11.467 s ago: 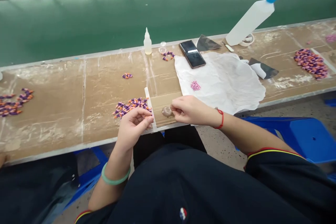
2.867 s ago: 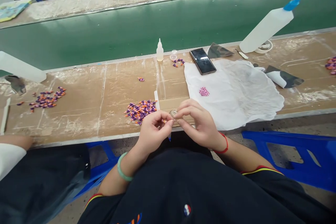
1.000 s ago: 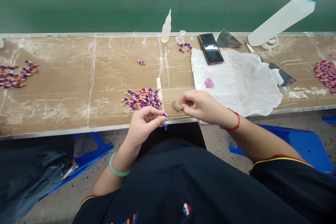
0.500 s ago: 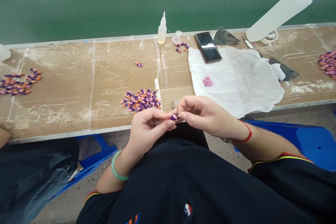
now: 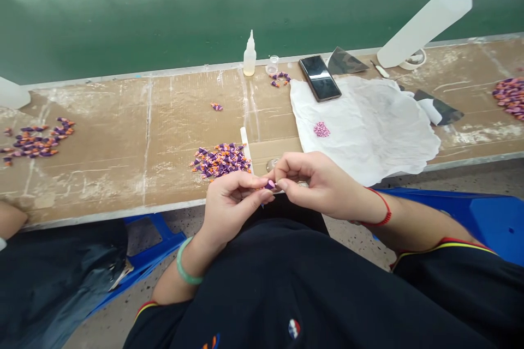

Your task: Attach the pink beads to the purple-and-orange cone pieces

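My left hand (image 5: 233, 202) pinches a small purple and orange piece (image 5: 269, 185) at the table's near edge. My right hand (image 5: 317, 182) meets it fingertip to fingertip, its fingers pinched on the same piece; anything else in them is hidden. Just beyond the hands lies a pile of purple and orange pieces (image 5: 221, 159), with a white stick (image 5: 245, 142) beside it. A small clear blob (image 5: 272, 164) sits on the cardboard behind my right fingers. A little heap of pink beads (image 5: 321, 130) rests on the white paper sheet (image 5: 380, 131).
Along the back edge stand a small glue bottle (image 5: 249, 58), a tiny clear cup (image 5: 272, 64), a phone (image 5: 320, 77) and a big squeeze bottle with a blue nozzle (image 5: 426, 22). More purple pieces lie far left (image 5: 36, 139) and far right (image 5: 510, 95). Another person's arm (image 5: 10, 221) shows at left.
One second ago my right hand was at the clear blob on the cardboard; it has since come to my left hand, and both now pinch the small piece together.
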The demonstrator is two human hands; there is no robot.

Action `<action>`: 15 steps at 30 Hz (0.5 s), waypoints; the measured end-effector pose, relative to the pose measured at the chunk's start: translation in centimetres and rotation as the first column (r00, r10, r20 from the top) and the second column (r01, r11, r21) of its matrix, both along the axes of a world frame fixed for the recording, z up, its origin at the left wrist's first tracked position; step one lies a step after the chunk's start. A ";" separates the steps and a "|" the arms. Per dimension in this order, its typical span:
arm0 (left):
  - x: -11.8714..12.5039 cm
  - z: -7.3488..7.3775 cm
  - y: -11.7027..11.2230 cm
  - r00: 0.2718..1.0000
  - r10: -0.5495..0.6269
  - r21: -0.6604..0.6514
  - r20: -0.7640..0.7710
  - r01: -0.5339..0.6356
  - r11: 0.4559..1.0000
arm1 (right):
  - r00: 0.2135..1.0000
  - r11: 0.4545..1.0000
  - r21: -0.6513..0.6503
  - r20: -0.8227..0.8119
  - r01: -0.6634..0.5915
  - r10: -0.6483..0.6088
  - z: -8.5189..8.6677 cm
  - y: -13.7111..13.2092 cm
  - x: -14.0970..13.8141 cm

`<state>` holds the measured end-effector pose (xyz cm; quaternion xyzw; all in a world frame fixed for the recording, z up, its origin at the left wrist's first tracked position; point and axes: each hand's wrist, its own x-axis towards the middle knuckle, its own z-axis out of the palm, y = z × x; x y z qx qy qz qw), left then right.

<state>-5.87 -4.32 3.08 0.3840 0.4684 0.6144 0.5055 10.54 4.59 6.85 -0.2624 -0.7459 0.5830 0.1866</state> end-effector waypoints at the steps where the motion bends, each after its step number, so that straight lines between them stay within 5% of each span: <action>1: 0.1 -0.1 0.0 1.000 0.003 0.009 0.009 -0.003 1.000 | 1.000 1.000 0.031 -0.006 0.002 -0.002 0.0 -0.1 0.0; 15: 0.4 -0.3 -0.2 0.992 0.063 -0.102 0.109 -0.052 0.993 | 1.000 0.939 0.342 0.010 0.023 -0.028 -1.0 -0.5 -0.2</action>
